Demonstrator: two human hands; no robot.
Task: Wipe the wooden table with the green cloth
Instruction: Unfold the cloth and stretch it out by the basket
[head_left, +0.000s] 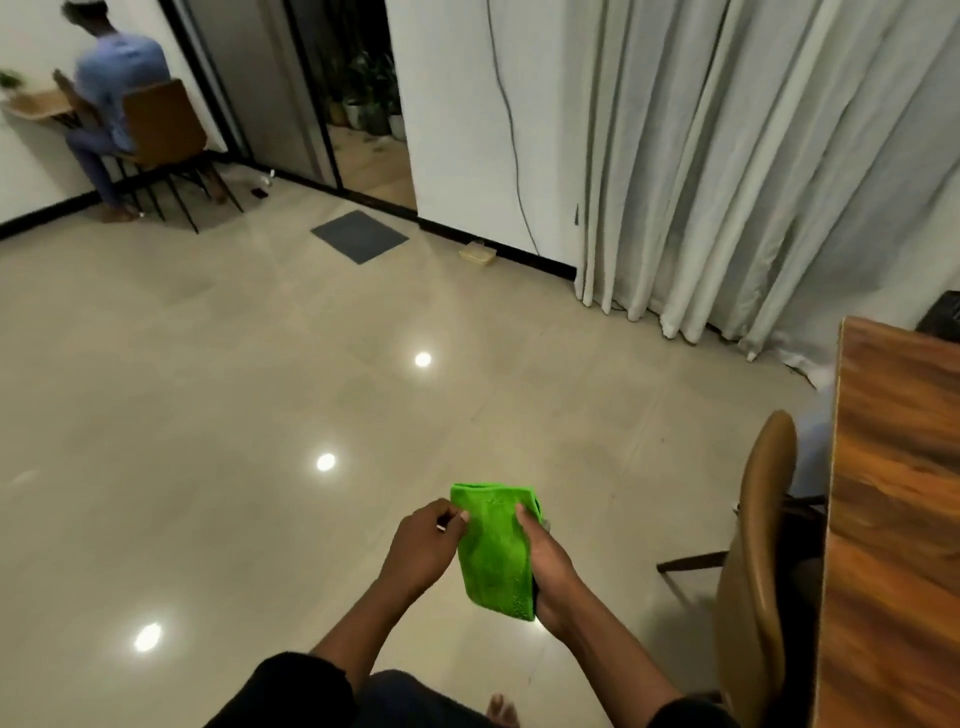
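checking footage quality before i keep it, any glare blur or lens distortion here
Head view: three lamp reflections glare on the glossy floor; the seated person at far left is blurred; the wide lens tilts the curtain and wooden table; the green cloth looks fairly sharp.

A home's living-dining room: glossy tiled floor (260, 389), long curtains (753, 171), wooden table (898, 493), dining chair (758, 545).

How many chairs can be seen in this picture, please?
2. One chair stands at the far upper left, with a person sitting on it. The other chair is at the right, beside the wooden table. Others may be hidden out of frame.
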